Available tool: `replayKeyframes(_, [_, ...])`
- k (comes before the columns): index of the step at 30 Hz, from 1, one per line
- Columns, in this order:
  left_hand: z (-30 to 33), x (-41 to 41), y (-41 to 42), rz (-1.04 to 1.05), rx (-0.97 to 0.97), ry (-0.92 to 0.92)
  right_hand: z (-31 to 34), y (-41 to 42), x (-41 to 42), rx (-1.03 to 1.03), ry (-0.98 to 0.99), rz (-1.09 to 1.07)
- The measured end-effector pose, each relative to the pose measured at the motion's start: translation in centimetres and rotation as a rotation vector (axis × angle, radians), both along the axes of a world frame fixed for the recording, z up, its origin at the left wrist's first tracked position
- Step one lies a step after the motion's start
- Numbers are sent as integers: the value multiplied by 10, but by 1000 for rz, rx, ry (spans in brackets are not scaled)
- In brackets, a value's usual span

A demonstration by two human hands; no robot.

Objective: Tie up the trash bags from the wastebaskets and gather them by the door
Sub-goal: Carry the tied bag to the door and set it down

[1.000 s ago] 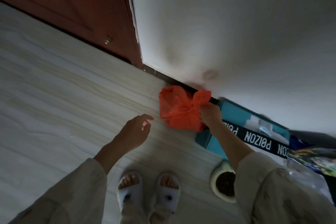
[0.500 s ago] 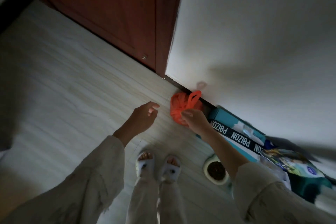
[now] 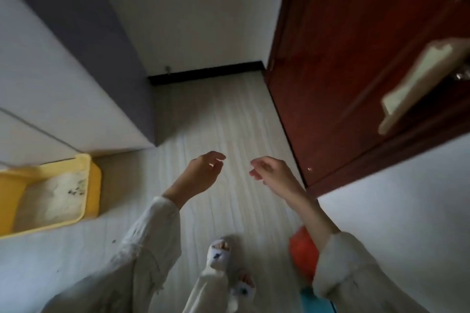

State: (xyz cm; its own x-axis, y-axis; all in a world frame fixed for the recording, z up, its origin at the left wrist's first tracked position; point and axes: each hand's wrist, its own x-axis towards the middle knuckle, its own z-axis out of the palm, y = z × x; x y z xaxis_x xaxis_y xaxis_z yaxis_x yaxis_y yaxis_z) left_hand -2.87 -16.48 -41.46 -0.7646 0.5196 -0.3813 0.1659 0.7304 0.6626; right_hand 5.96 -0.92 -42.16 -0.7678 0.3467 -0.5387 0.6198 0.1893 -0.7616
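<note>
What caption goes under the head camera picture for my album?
Both hands, left and right, empty over the floor; orange bag down by the door.

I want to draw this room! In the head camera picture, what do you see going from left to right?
Yellow bin → left hand → right hand → orange trash bag → red-brown door.

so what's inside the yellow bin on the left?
The yellow bin holds pale granular material with a few dark specks. Its left part runs out of frame, and anything beneath the surface is hidden.
</note>
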Motion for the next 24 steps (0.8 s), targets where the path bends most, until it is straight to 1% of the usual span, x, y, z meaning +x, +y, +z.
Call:
replayKeyframes(4, [46,-29,-88,251,58,98,50,-72,-73,76,104,276])
replayKeyframes(6, [68,-46,-135,342,66,188,72,-115,-111,95,168,394])
replayKeyframes(8, [83,-60,-185,443,66,255,91,-164,-144,99,225,514])
replayKeyframes(10, [92,-74,-244,574,73,274,107,-226,-179,109,265,650])
replayKeyframes(13, [103,-97,-318,700,102,274,122,-307,-223,102,314,775])
replayKeyframes(15, [110,-114,-383,791,111,300,129,-376,-254,120,344,866])
replayKeyframes(19, [126,-141,-499,932,86,334,152,-496,-299,128,372,1012])
replayKeyframes(23, [143,-151,-613,1114,73,356,170,-622,-335,122,422,1165])
replayKeyframes(24, [147,-152,-634,1133,59,369,173,-645,-342,117,434,1181])
